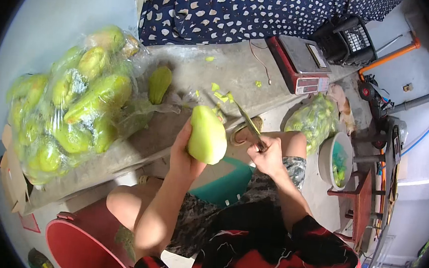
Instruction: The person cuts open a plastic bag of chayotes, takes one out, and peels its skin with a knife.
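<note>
My left hand (181,156) grips a pale green, peeled-looking chayote (208,136), held upright above my lap. Closed around the handle of a knife (248,120), my right hand (267,157) is just right of the chayote. The blade points up and away, apart from the fruit. Green peel scraps (221,95) lie on the concrete ledge (195,64) beyond. One darker green chayote (160,85) rests there beside a large clear plastic bag (78,98) full of chayotes.
A red scale (300,65) and a black basket (347,39) are at the back right. Another filled bag (314,116) and a white basin (326,168) holding green pieces stand right. A red tub (77,244) is lower left; turquoise material (228,183) lies between my legs.
</note>
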`<state>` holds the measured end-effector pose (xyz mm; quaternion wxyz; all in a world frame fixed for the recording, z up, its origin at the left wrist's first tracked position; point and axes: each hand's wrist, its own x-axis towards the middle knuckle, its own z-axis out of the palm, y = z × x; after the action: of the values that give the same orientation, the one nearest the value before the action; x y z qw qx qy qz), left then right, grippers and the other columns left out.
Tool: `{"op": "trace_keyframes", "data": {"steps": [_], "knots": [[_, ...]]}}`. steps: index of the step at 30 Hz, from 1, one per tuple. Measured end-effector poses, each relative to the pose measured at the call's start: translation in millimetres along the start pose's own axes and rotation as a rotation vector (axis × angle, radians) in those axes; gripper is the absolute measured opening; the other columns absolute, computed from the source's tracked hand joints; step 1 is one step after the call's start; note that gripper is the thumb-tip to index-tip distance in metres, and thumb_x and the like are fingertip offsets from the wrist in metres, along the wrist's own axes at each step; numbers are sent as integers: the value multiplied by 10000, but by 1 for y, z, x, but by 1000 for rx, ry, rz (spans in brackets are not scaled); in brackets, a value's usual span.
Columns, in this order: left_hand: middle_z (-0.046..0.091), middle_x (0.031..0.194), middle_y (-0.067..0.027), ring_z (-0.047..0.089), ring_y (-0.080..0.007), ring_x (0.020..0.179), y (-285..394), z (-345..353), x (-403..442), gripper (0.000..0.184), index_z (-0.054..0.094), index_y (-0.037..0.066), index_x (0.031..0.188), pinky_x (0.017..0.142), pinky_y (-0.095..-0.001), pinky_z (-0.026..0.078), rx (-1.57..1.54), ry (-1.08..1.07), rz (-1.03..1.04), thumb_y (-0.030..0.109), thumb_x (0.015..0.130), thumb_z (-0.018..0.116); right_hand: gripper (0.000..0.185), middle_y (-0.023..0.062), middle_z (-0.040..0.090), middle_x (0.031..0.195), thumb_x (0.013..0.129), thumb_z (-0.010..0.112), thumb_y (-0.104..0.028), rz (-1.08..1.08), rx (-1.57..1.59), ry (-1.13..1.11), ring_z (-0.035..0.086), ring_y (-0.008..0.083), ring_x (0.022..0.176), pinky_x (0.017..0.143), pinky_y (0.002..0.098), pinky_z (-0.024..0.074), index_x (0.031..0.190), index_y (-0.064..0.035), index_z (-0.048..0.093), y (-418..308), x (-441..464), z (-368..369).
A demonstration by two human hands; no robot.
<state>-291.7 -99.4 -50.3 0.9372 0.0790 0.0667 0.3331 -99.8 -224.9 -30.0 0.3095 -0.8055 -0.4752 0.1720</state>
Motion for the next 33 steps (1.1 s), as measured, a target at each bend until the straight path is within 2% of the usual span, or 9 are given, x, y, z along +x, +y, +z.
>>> {"op": "trace_keyframes", "data": {"steps": [4, 7, 8, 11, 15, 22, 24, 31, 33], "knots": [[599, 1222, -194, 594, -286, 1114, -1, -5, 5, 551, 522, 61, 1306, 945, -444, 504, -151, -27, 16, 508, 991, 455, 129, 178, 567, 569, 736, 655, -102, -31, -36, 32, 559, 313, 463, 481, 379, 454, 712, -2, 577, -13, -5, 12], [628, 1167, -181, 622, -274, 1056, -4, -4, 4, 561, 567, 52, 1229, 898, -425, 531, -95, 186, 60, 542, 976, 462, 161, 124, 586, 630, 623, 672, -61, -364, -169, 66, 582, 314, 538, 521, 412, 480, 722, -41, 547, -25, -18, 16], [628, 1167, -181, 622, -274, 1056, -3, -5, 1, 561, 567, 52, 1229, 898, -425, 531, -96, 192, 58, 542, 976, 462, 161, 124, 586, 630, 623, 672, -61, -359, -167, 62, 582, 314, 538, 521, 412, 480, 722, -41, 547, -31, -20, 15], [663, 1006, -129, 670, -257, 922, 1, -10, 3, 575, 594, 14, 1139, 831, -420, 566, -144, 58, -107, 545, 954, 472, 192, 64, 476, 600, 563, 637, -62, -750, -269, 94, 535, 257, 535, 510, 389, 453, 658, -79, 470, -59, -21, 16], [664, 983, -128, 670, -253, 934, -1, 7, 2, 541, 599, 7, 1122, 849, -419, 569, 74, 264, 33, 506, 958, 473, 197, 51, 479, 620, 586, 658, -101, -796, -317, 61, 549, 239, 569, 536, 372, 465, 662, -79, 478, -73, -21, 19], [657, 987, -104, 655, -244, 938, 0, -3, -1, 498, 600, 35, 1097, 834, -400, 562, -79, 188, -2, 500, 930, 530, 178, 89, 491, 567, 578, 647, -59, -677, -279, 107, 542, 288, 517, 500, 393, 456, 650, -68, 485, -52, -12, 24], [649, 1011, -92, 636, -235, 965, 2, 11, -2, 470, 600, 62, 1087, 802, -394, 556, 25, 332, 137, 496, 910, 563, 175, 103, 529, 585, 581, 644, -35, -616, -297, 128, 565, 301, 529, 508, 398, 465, 656, -57, 487, -47, -11, 20], [641, 1051, -80, 626, -225, 1005, 2, 11, -7, 469, 584, 62, 1149, 897, -376, 513, 13, 193, -6, 469, 917, 563, 161, 107, 551, 597, 591, 631, -19, -655, -220, 123, 589, 320, 558, 519, 418, 476, 684, -52, 504, -67, -17, 16], [640, 1068, -85, 626, -223, 1014, -3, 7, -4, 466, 578, 61, 1163, 911, -378, 511, -15, 272, 90, 460, 923, 557, 168, 102, 556, 602, 587, 641, -29, -566, -268, 106, 592, 321, 562, 522, 417, 477, 689, -53, 509, -52, -14, 17]]}}
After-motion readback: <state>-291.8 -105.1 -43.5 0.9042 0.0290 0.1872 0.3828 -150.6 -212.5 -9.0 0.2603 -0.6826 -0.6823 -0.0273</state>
